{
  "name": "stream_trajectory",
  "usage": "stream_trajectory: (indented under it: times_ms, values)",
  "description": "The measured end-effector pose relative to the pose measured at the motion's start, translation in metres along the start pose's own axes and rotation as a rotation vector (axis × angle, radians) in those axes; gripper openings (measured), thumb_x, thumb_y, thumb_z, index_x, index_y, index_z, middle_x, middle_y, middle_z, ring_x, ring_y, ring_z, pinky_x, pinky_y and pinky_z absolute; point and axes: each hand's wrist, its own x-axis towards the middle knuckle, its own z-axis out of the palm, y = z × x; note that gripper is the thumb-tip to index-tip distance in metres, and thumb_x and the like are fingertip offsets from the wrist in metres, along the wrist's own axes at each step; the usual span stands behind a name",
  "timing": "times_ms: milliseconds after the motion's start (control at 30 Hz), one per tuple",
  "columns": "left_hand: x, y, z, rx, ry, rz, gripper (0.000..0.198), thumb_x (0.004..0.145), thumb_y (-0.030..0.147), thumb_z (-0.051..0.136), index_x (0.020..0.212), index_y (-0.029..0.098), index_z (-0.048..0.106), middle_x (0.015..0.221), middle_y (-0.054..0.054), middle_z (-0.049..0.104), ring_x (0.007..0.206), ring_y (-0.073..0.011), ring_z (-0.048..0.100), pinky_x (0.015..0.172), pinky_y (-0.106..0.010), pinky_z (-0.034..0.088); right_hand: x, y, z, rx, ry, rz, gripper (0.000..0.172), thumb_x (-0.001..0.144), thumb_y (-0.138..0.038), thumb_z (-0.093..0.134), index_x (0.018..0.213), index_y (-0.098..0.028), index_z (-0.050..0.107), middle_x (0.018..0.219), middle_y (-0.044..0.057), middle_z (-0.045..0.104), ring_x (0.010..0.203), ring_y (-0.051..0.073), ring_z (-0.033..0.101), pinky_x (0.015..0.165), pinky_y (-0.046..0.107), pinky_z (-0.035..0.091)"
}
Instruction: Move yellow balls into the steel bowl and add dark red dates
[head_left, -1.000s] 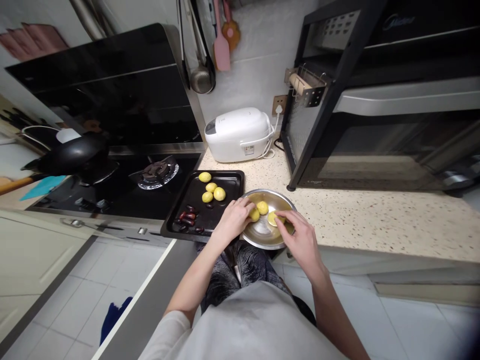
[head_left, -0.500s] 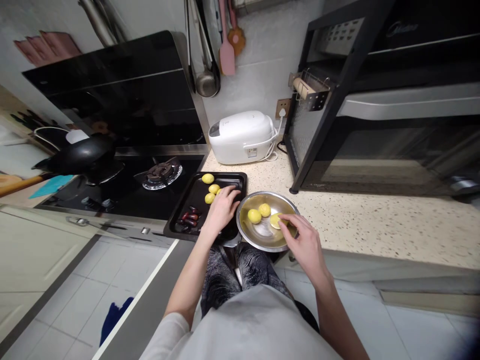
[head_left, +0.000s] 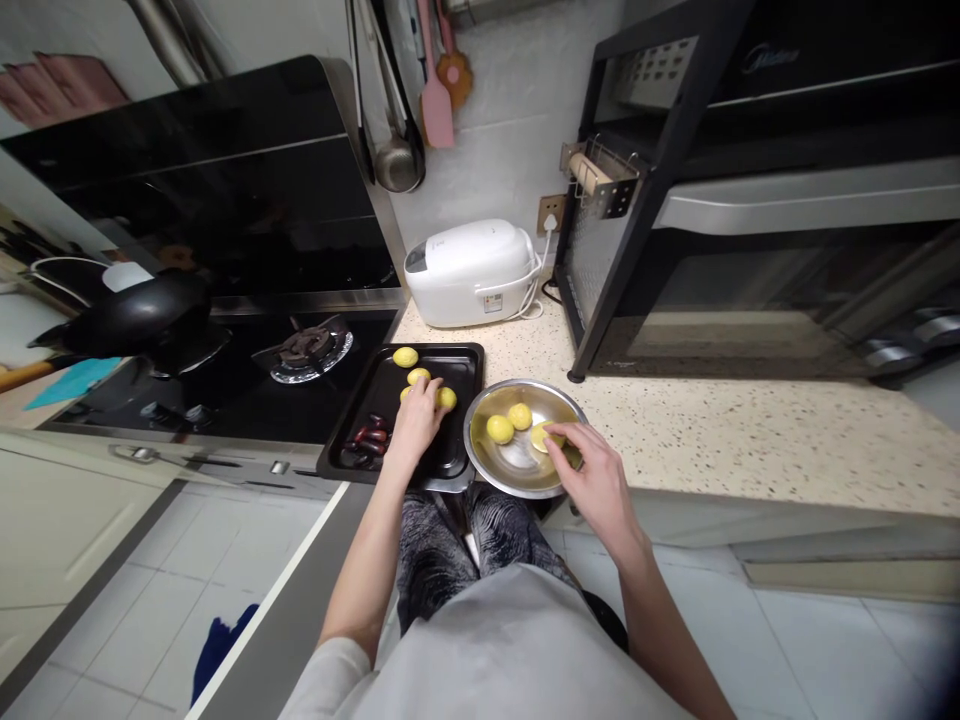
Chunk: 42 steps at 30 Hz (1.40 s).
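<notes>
Inside the black baking tray, my left hand has its fingers closed against a lemon. Other yellow lemons lie near it, one at the tray's far side and another by my fingertips; one is partly covered by the hand. Dark red, glossy oblong pieces are grouped in the tray's left part. Over the steel bowl, my right hand pinches a lemon between thumb and fingers. Two more lemons rest in the bowl, apart from that hand.
A white rice cooker stands behind the tray. To the left is a gas stove with a black wok. On the right, a black rack holds an oven. An open drawer juts out below the tray.
My left hand has shifted left in the tray and its fingers have closed in by a lemon now visible on their right. The right hand keeps its pinch in the bowl.
</notes>
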Motion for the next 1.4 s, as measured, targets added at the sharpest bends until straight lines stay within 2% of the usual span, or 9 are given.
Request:
stream_trajectory:
  times_ms: [100,200,333,467,633,833,1033,1267,1400]
  values:
    - [-0.003,0.005,0.001,-0.088,-0.042,0.01,0.029,0.094,0.019,0.065,0.122,0.019,0.057,0.127,-0.012,0.058,0.106,-0.026,0.068,0.086,-0.039,0.061,0.0,-0.001,-0.001,-0.001,-0.004,0.008,0.015,0.102,-0.031,0.057,0.104,-0.023,0.07,0.104,0.008,0.077,0.099,0.027,0.071,0.088,0.041,0.055]
    - [-0.005,0.007,0.003,-0.164,-0.035,0.021,0.028,0.089,0.015,0.067,0.115,0.02,0.057,0.12,-0.01,0.061,0.104,-0.0264,0.067,0.086,-0.041,0.061,0.0,-0.001,-0.002,-0.003,-0.004,0.02,0.016,0.102,-0.032,0.056,0.104,-0.023,0.07,0.104,0.009,0.077,0.099,0.028,0.071,0.088,0.042,0.056]
    - [-0.006,0.007,0.002,-0.357,0.088,-0.003,0.033,0.084,0.013,0.068,0.114,0.02,0.057,0.115,-0.009,0.062,0.107,-0.0259,0.065,0.088,-0.042,0.062,0.0,-0.001,-0.003,-0.003,-0.005,0.03,0.017,0.102,-0.033,0.056,0.103,-0.024,0.07,0.103,0.009,0.077,0.099,0.028,0.071,0.089,0.044,0.056]
    - [-0.014,0.017,-0.013,-0.63,0.205,0.027,0.029,0.087,0.021,0.068,0.115,0.021,0.06,0.118,-0.008,0.059,0.109,-0.0221,0.064,0.083,-0.035,0.065,0.0,-0.001,-0.001,-0.004,-0.014,0.036,0.018,0.102,-0.033,0.056,0.104,-0.023,0.07,0.105,0.009,0.077,0.1,0.028,0.071,0.09,0.044,0.056]
    - [-0.031,0.046,-0.035,-0.786,0.008,0.225,0.024,0.091,0.024,0.068,0.115,0.021,0.064,0.118,-0.007,0.058,0.111,-0.0203,0.063,0.087,-0.032,0.065,0.002,-0.003,0.003,0.006,-0.023,0.019,0.016,0.101,-0.03,0.057,0.104,-0.022,0.071,0.106,0.009,0.078,0.101,0.028,0.071,0.09,0.044,0.057]
    - [-0.046,0.072,-0.025,-0.75,-0.078,0.284,0.025,0.093,0.02,0.067,0.117,0.021,0.062,0.116,-0.008,0.059,0.11,-0.0212,0.065,0.091,-0.032,0.063,0.0,-0.012,0.011,0.057,-0.107,-0.015,0.019,0.1,-0.032,0.061,0.115,-0.024,0.069,0.113,0.009,0.077,0.108,0.028,0.071,0.096,0.046,0.057]
    - [-0.052,0.083,-0.015,-0.613,-0.111,0.298,0.032,0.093,0.017,0.067,0.123,0.023,0.059,0.118,-0.008,0.059,0.111,-0.0233,0.065,0.099,-0.037,0.058,-0.002,-0.009,0.017,0.029,-0.198,0.016,0.023,0.1,-0.034,0.063,0.12,-0.024,0.068,0.118,0.009,0.076,0.112,0.03,0.07,0.099,0.049,0.057]
    - [-0.048,0.088,-0.024,-0.331,-0.25,0.31,0.033,0.09,0.019,0.067,0.122,0.024,0.058,0.12,-0.007,0.061,0.103,-0.0239,0.068,0.086,-0.034,0.059,-0.004,-0.006,0.014,-0.044,-0.263,0.001,0.022,0.099,-0.031,0.062,0.119,-0.023,0.07,0.119,0.01,0.076,0.111,0.031,0.071,0.096,0.05,0.057]
    - [-0.046,0.087,-0.026,-0.333,-0.275,0.342,0.029,0.092,0.021,0.067,0.12,0.024,0.058,0.119,-0.006,0.064,0.102,-0.0232,0.069,0.082,-0.032,0.058,-0.004,-0.006,0.012,-0.07,-0.287,-0.008,0.019,0.1,-0.028,0.061,0.116,-0.022,0.07,0.116,0.01,0.077,0.108,0.03,0.07,0.095,0.049,0.055]
